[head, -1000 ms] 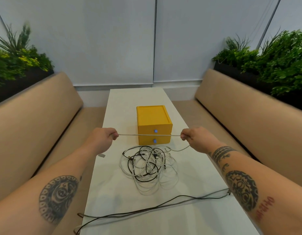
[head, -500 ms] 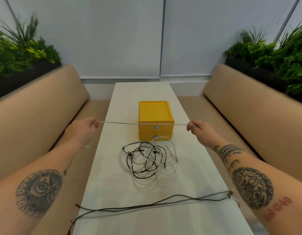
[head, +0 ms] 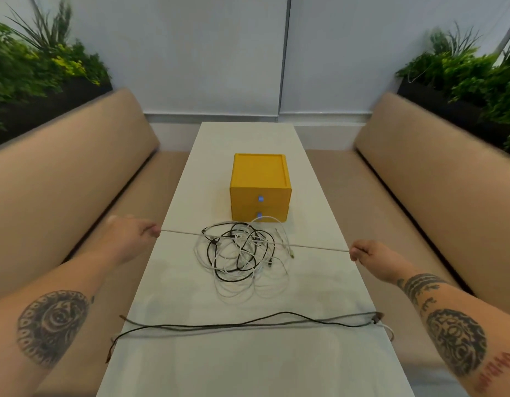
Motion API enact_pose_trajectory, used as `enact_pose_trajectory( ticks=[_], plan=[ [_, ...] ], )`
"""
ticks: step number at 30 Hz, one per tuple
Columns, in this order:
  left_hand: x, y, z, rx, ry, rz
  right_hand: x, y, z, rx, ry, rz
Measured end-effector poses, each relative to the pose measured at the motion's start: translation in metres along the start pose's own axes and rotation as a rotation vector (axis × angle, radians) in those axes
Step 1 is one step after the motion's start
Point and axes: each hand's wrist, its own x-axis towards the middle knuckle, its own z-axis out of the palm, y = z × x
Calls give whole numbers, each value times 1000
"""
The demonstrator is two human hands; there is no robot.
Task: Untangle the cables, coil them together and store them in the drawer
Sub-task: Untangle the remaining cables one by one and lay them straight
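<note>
Left grip (head: 133, 239) and right grip (head: 368, 256) each closed tight on one pale cable (head: 317, 247), held taut.
Pinched at both ends, seemingly between thumb and curled fingers, though blurred on the left; stretched straight just above the tangle of black and white cables (head: 242, 262) on the worktop (head: 319, 285), lower at the right. Just behind the tangle, a yellow drawer box (head: 259, 181), both drawers closed, one white loop against its lower front. Nearer, a separate dark cable (head: 248, 325) laid across, ends at both edges.

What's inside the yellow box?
The yellow box keeps its secret: the upper drawer and lower drawer are both shut, hiding their insides. Only their fronts and blue knobs show.
</note>
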Motion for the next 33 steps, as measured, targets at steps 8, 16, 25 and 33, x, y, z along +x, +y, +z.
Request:
enact_pose_trajectory(
  ticks=[8,16,25,33],
  plan=[
    [-68,-24,74,-258,-134,-175,-17,37,61,-9,-86,19],
    [-107,-39,152,-350,-87,-167,-33,71,106,-150,29,-89],
    [-123,-4,162,-319,-67,-148,-52,30,139,-279,191,-20],
    [-131,44,164,-196,-76,94,-54,-36,163,-186,35,-239]
  ],
)
